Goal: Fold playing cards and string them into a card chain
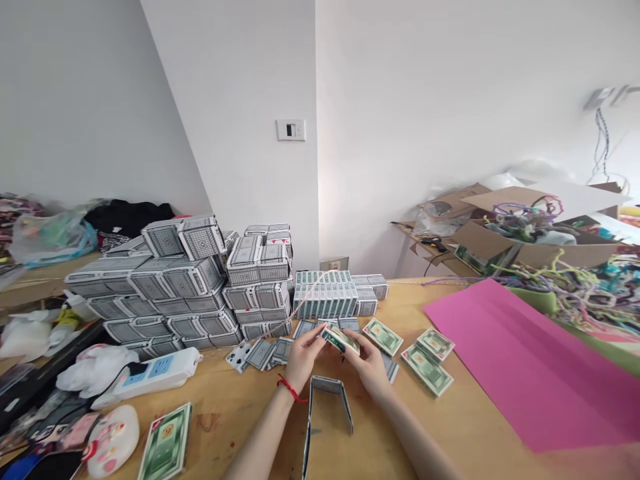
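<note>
Head view: left hand (301, 360) and right hand (371, 365) pinch a small green-backed deck of cards (341, 339) between their fingertips, just above the wooden table (240, 413). Near of them stands an open grey patterned cardboard sleeve (327, 387). More loose green decks (428, 365) lie right, beside a pink paper sheet (525, 373). Far left rises a pile of grey patterned card boxes (190, 287); a white power strip (150, 375) lies left. Card print is too small to read.
</note>
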Motion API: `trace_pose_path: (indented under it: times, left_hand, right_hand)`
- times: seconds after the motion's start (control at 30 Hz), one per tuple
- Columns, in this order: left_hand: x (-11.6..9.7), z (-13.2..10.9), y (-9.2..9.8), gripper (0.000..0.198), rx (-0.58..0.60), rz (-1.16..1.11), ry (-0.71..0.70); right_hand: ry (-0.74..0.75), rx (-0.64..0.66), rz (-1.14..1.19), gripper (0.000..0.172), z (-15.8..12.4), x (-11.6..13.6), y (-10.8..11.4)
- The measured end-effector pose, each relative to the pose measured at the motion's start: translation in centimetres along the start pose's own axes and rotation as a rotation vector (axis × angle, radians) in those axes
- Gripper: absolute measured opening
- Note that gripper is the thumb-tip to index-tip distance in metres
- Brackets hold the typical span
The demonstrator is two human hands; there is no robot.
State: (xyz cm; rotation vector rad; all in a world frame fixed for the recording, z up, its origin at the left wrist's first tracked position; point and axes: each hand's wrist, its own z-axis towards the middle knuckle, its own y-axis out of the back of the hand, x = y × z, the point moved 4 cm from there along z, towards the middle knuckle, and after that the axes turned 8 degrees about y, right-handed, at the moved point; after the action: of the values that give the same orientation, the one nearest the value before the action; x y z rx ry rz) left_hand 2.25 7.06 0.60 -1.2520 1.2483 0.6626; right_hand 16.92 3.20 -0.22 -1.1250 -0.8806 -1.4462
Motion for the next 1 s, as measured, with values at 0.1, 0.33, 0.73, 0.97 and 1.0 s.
trace_pose_path:
  times: [0.1, 0.33, 0.73, 0.97, 1.0]
  left_hand:
    - [0.6, 0.6, -0.2, 0.037, 0.015, -0.001, 0.025]
    - [1.4, 0.3, 0.3, 0.035, 0.121, -0.111, 0.07]
    - [1.5, 0.3, 0.4, 0.038, 0.093, -0.033, 0.052]
    - [1.6, 0.5, 0.5, 0.036, 0.066, 0.018, 0.01]
    - [1.6, 0.5, 0.5, 0.036, 0.064, 0.025, 0.002]
  right_hand:
    - [0.021, -0.008, -0.038, 0.044, 0.0, -0.2, 0.2]
    - [-0.014, 0.032, -0.048, 0.043, -0.2, 0.0, 0.2]
    - [-0.055, 0.092, -0.059, 0.044, -0.5, 0.0, 0.2]
    - [0.014, 0.079, -0.135, 0.042, -0.5, 0.3, 0.0]
    - [0.033, 0.076, -0.147, 0.042, -0.5, 0.2, 0.0]
